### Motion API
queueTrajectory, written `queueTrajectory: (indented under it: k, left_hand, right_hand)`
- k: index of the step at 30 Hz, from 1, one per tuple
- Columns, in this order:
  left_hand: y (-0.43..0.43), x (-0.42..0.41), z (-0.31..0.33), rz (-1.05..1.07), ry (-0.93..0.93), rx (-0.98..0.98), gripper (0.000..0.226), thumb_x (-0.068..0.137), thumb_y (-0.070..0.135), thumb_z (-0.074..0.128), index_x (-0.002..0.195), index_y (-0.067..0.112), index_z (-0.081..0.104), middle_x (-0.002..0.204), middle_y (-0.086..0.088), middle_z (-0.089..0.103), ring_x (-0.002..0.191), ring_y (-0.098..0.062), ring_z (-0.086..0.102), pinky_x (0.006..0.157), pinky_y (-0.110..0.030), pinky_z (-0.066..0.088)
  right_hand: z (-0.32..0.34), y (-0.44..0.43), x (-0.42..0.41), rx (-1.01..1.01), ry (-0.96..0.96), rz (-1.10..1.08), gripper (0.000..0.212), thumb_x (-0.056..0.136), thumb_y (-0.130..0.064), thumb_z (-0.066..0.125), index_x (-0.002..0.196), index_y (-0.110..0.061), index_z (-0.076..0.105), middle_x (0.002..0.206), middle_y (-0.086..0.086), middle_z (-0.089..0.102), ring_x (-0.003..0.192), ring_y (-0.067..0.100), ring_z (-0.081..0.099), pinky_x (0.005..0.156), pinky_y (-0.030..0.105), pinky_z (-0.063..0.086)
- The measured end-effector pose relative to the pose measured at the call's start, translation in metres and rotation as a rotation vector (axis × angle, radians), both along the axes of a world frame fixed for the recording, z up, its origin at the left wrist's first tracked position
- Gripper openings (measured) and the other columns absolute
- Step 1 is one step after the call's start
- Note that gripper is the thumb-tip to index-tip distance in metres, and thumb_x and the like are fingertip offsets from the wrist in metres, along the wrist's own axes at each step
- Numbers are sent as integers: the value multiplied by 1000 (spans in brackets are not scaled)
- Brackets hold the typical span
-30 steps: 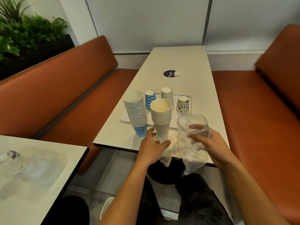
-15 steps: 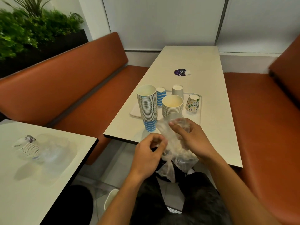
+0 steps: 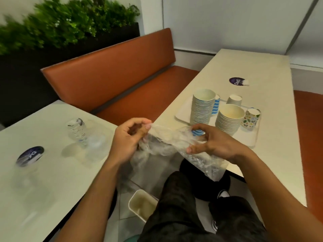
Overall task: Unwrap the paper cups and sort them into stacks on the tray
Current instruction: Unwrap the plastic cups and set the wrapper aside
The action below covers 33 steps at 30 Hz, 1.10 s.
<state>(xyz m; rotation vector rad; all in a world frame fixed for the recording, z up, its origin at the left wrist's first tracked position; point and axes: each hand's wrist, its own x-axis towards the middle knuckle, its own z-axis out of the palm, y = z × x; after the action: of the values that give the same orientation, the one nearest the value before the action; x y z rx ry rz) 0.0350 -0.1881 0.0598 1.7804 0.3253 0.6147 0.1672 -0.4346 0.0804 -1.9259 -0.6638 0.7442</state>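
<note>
- Left hand (image 3: 128, 138) and right hand (image 3: 212, 144) both pinched the clear plastic wrapper (image 3: 174, 147).
- Cup stacks stood by the white tray (image 3: 183, 114).

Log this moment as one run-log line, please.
left hand: pinches clear plastic wrapper | right hand: grips wrapper | tall blue-striped paper cup stack: upright, unwrapped, by white rectangular tray

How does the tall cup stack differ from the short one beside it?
The tall stack is narrower and holds more cups, with blue waves on its bottom cup. The short stack is wider, plain white and holds fewer cups. Both stand upright, mouths up, unwrapped.
</note>
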Motion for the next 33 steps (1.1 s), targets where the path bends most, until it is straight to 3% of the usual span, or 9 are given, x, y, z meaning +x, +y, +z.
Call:
queueTrajectory:
  k: [5,9,14,17,20,25,28,31,33]
  left_hand:
    - [56,-29,24,126,11,167,15,94,13,73,105,23,77,100,4,77,94,-11,70,85,-25,56]
    - [67,-62,28,328,-8,164,14,100,24,67,111,24,75,106,10,75,102,-9,69,86,-19,56]
    - [36,-81,10,272,155,-129,42,93,52,59,91,15,79,83,-6,76,78,-17,72,76,-33,59]
    - [33,-73,-5,169,263,-306,68,82,72,50,109,16,76,101,-2,80,95,-19,76,84,-33,61]
    - [49,-65,-13,168,152,-631,79,78,74,56,127,12,68,117,-6,77,110,-25,74,95,-43,57]
    - [85,-71,-21,338,-168,-866,48,94,25,70,134,0,64,118,-12,73,108,-23,72,83,-34,60]
    - [108,-86,-21,426,-278,-899,35,96,18,70,128,4,68,116,-11,75,107,-23,72,87,-36,60]
    - [130,-100,-16,493,-331,-871,17,96,17,70,111,9,73,102,-7,77,96,-19,74,80,-32,59]
    - [142,-110,-13,522,-364,-867,17,98,20,68,111,11,72,101,-6,77,91,-17,73,77,-30,58]
  right_hand:
    - [0,29,-4,5,15,136,58,76,-14,90,124,-30,62,73,-9,73,61,-1,62,56,9,43]
    - [-3,59,-12,157,-60,32,57,77,-4,88,123,-23,60,91,1,81,90,12,76,75,14,52]
    - [-11,97,-21,243,-212,-88,47,80,-4,87,110,-28,61,91,-5,81,74,3,72,67,19,54]
    - [-15,121,-31,237,-301,8,44,80,-6,88,108,-30,64,94,-5,79,69,-4,69,63,19,55]
    - [-16,144,-42,145,-419,254,45,81,-13,88,115,-32,65,95,-12,73,72,-7,65,64,13,48]
    - [-23,176,-55,158,-250,335,56,78,-51,83,128,-36,62,92,-8,76,84,11,73,76,33,62]
    - [-32,193,-57,127,-265,315,52,82,-69,67,110,-25,75,84,-5,75,76,10,70,71,33,58]
    - [-40,206,-64,165,-227,378,66,92,-60,62,80,5,67,68,22,54,57,18,46,57,25,40]
    - [-42,214,-69,182,-188,377,57,94,-54,64,78,1,70,70,23,58,59,21,49,60,24,42]
